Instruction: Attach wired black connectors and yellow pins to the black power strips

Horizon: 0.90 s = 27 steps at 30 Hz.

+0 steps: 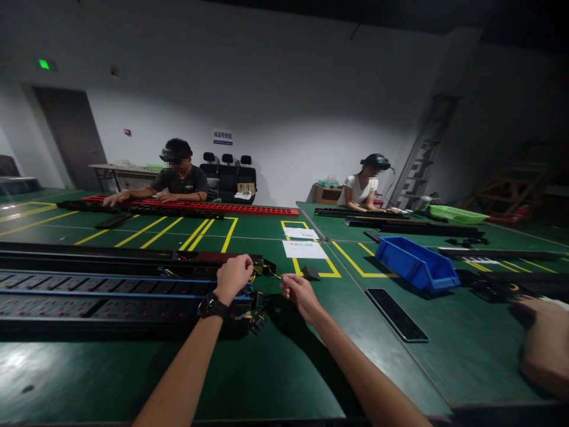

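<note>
Long black socket strips (111,308) with blue edges lie side by side on the green table (284,367), their wired ends near the middle. Over the end of the far strip, my left hand (235,277) is closed, fingers pinched beside yellow wires; what sits between its fingertips is hidden. To its right, my right hand (299,292) pinches the end of a thin yellow wire (276,275) that runs from the strip end. Black connectors (256,323) hang loose from the near strip. A small black block (310,273) rests just beyond my right hand.
A blue bin (415,264) and a phone (396,314) are at the right. Paper sheets (304,249) lie beyond my hands. Another person's arm (546,344) reaches in at the right edge. Two people work across the table by a red rail (249,209) and black strips.
</note>
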Each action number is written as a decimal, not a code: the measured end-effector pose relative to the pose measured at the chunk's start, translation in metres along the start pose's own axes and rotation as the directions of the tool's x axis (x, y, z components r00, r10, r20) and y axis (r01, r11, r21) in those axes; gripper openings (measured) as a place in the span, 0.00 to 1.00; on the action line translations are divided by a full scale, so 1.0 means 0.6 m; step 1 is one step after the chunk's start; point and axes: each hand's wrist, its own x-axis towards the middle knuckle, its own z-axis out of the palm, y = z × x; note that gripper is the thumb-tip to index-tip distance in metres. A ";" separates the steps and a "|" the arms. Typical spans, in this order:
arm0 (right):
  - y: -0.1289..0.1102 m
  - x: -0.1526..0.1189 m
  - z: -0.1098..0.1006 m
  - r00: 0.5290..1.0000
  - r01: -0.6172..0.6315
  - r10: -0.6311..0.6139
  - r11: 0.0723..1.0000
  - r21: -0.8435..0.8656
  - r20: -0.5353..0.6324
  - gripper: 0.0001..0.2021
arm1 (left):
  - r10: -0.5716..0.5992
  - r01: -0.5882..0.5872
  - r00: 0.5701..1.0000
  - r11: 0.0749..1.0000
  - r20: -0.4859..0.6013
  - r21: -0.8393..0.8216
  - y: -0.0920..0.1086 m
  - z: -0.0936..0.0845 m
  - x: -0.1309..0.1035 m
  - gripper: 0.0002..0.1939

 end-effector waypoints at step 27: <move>0.013 0.006 -0.001 0.998 0.011 0.000 0.983 -0.181 0.060 0.19 | 0.038 -0.040 0.999 0.989 0.018 0.144 -0.021 0.040 0.017 0.14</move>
